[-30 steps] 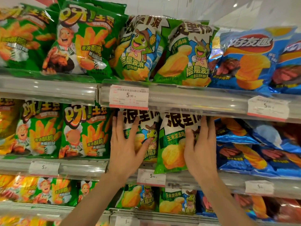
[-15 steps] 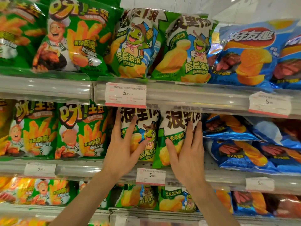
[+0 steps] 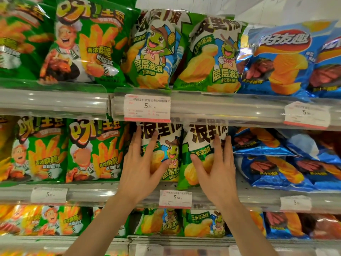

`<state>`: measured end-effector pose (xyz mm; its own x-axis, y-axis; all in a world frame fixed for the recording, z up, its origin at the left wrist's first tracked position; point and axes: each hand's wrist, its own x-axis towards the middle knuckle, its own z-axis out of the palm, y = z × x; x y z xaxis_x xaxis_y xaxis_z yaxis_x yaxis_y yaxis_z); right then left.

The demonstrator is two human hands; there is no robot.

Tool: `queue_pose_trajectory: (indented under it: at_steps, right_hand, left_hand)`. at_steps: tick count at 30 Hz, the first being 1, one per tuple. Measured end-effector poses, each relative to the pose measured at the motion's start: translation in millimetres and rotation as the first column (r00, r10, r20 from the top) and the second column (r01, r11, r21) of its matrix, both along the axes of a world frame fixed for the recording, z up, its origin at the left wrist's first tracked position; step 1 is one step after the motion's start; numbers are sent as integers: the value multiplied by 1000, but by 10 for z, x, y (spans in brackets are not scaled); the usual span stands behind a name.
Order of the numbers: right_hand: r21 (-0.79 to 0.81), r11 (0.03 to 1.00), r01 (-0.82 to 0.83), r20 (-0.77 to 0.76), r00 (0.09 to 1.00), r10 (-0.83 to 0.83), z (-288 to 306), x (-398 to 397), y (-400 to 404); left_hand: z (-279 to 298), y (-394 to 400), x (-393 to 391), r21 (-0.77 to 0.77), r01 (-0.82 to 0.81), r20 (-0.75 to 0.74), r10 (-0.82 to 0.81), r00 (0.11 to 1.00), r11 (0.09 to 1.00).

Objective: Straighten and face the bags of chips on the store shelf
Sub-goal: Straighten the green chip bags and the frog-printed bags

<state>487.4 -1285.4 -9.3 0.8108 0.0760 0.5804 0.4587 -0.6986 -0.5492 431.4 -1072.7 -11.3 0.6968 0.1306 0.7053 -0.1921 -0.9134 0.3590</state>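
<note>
Two green-and-white chip bags with a cartoon turtle stand side by side on the middle shelf. My left hand (image 3: pixel 141 169) lies flat with spread fingers on the left turtle bag (image 3: pixel 170 156). My right hand (image 3: pixel 217 169) presses flat on the right turtle bag (image 3: pixel 201 143), which leans slightly with its lower corner over the shelf lip. Neither hand grips a bag; the palms rest on the fronts. The tops of both bags are hidden behind the clear rail (image 3: pixel 221 109) of the shelf above.
Green fries bags (image 3: pixel 94 150) stand left of my hands. Blue chip bags (image 3: pixel 276 163) lie slumped and stacked to the right. More turtle, fries and blue bags fill the shelves above and below. Price tags (image 3: pixel 175 198) hang on the clear shelf rails.
My right hand slid from the right edge of the right turtle bag onto its front. The left hand stayed flat on the left bag. The view came closer to the shelf.
</note>
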Motion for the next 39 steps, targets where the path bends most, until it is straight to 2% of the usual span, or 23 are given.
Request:
queue_pose_trajectory:
  at_steps: [5,10,14,19,23,32,39]
  right_hand:
    - [141,989,-45,-80,995,57,49,-181,-83]
    - [265,964,5,-28,1000,3,18,-375,-186]
    - [398,917,23,-140,990,36,-68,-563,-218]
    - [396,918,-28,-273,951,147,-391,-784,-274]
    - [415,909,-40,-304,936,179,-496,-890,-409]
    - [415,908,-61,-275,943,189,-396,-647,-1204]
    - [481,866,-137,-275,914,298,-189,-384,-1991]
  left_hand:
    - [30,155,-180,-100,103,-14,-105,994,990]
    - [-22,294,-394,-255,156,28,-154,988,954]
    - [-126,318,-582,-426,216,53,-214,975,878]
    - [-363,206,-801,-591,240,-11,-305,952,770]
    - [-536,33,-910,-680,198,-53,-317,947,706]
    - [-455,-861,-747,-749,152,-12,-242,970,645]
    - [-226,-1859,-537,-756,148,6,-219,976,638]
